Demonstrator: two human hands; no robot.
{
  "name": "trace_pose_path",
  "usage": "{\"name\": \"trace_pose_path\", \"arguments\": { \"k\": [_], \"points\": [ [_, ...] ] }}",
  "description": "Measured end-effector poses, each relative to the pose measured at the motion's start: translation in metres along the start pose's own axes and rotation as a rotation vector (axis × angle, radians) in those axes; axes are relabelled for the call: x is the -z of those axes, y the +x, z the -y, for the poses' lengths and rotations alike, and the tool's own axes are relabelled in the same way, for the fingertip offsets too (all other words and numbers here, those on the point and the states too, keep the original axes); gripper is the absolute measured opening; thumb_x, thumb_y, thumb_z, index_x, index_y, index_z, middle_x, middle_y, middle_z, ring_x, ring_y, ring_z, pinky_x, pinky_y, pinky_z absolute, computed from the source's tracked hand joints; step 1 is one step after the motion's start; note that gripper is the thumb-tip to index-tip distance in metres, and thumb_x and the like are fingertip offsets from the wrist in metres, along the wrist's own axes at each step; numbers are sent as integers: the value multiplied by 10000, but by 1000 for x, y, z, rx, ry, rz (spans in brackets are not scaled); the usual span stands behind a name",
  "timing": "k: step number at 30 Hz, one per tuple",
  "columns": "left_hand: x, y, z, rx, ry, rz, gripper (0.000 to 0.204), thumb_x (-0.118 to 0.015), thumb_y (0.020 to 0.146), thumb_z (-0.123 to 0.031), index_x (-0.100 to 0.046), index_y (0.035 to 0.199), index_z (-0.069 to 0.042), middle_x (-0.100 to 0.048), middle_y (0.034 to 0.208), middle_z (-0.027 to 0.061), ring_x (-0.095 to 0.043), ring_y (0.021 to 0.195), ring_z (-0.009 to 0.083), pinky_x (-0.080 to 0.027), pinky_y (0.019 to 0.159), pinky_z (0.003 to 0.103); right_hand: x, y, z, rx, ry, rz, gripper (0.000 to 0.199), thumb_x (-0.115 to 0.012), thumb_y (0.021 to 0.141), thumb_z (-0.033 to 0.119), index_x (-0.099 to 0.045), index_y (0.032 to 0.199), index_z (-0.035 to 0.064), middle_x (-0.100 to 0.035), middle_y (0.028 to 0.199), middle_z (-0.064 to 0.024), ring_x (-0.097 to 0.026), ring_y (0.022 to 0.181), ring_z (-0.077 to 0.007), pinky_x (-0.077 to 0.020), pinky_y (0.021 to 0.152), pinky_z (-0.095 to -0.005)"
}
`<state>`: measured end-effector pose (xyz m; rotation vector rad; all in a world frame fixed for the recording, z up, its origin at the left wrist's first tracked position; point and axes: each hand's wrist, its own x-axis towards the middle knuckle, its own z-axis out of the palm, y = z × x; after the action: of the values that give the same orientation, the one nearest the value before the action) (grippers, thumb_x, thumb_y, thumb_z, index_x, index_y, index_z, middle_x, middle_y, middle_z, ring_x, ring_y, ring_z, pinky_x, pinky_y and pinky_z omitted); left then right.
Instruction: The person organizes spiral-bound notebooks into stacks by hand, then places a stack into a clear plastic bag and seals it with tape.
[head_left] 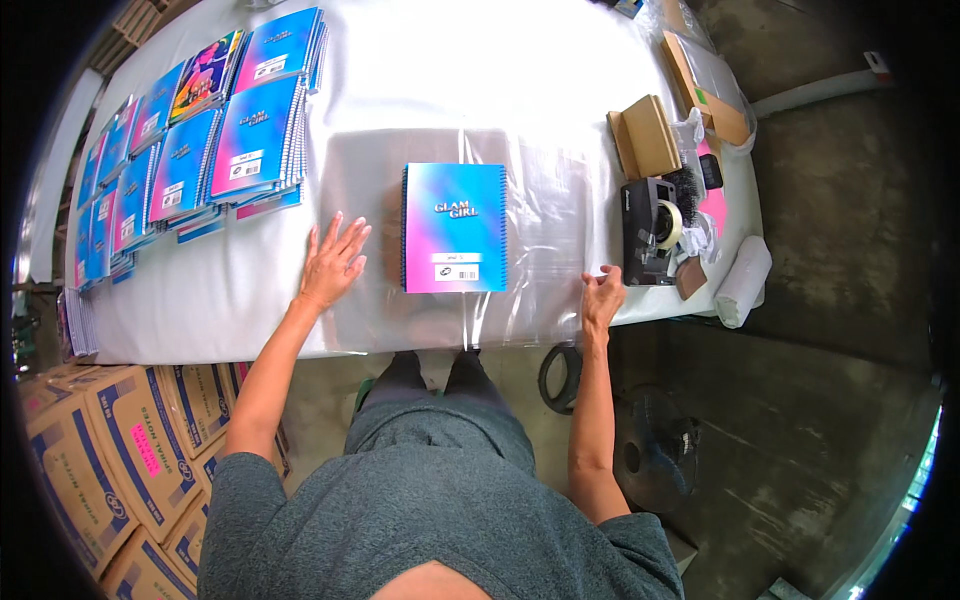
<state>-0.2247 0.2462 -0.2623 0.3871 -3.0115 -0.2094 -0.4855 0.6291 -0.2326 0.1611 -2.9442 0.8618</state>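
Note:
A blue and pink spiral notebook (pixel 455 228) lies face up on a clear plastic sheet (pixel 548 240), near the middle of the table. My left hand (pixel 337 262) rests at the sheet's left edge, fingers spread, with nothing in it. Beside the right edge of the sheet, my right hand (pixel 602 297) has its fingers curled in. Whether they pinch the sheet's edge cannot be made out. Neither hand touches the notebook.
Stacks of similar notebooks (pixel 250 140) fill the table's left side. To the right stand a black tape dispenser (pixel 640 235), an open cardboard box (pixel 645 138) and a white roll (pixel 743 282). Cartons (pixel 140 450) are piled below left, and a round black fan-like object (pixel 655 450) is below right.

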Motion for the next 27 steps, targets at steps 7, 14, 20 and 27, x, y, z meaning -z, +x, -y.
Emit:
{"name": "trace_pose_path", "arguments": {
  "k": [7, 14, 20, 27],
  "points": [
    [2, 0, -4, 11, -1, 21, 535, -499, 929, -308, -382, 1447, -252, -320, 1520, -66, -185, 1443, 234, -153, 1116, 610, 8, 0, 15, 98, -238, 98, 134, -601, 827, 22, -556, 953, 30, -672, 766, -177, -658, 774, -367, -476, 685, -455],
    [8, 4, -3, 102, -27, -26, 541, -526, 932, -322, -385, 1449, -242, -301, 1534, 26, -149, 1444, 330, -147, 1113, 601, 35, -15, 64, 384, -13, -56, 102, -658, 749, -34, -570, 754, 17, -620, 1037, -182, -619, 756, -306, -474, 708, -395],
    [23, 71, -74, 385, -880, -314, 648, -597, 885, -481, -428, 1423, -161, -182, 1547, 219, -86, 1438, 407, -153, 1101, 589, 6, -83, 185, 573, 133, 349, 121, -598, 765, -16, -539, 869, 3, -648, 1062, -172, -641, 822, -366, -502, 698, -462],
    [26, 72, -132, 446, -653, -97, 871, -718, 758, -508, -351, 1453, -133, -127, 1561, 178, -71, 1402, 502, -189, 1113, 569, -20, -78, 154, 904, 207, 725, 352, -629, 817, 35, -603, 1167, 39, -532, 1291, -251, -645, 946, -367, -529, 771, -410]
  ]
}}
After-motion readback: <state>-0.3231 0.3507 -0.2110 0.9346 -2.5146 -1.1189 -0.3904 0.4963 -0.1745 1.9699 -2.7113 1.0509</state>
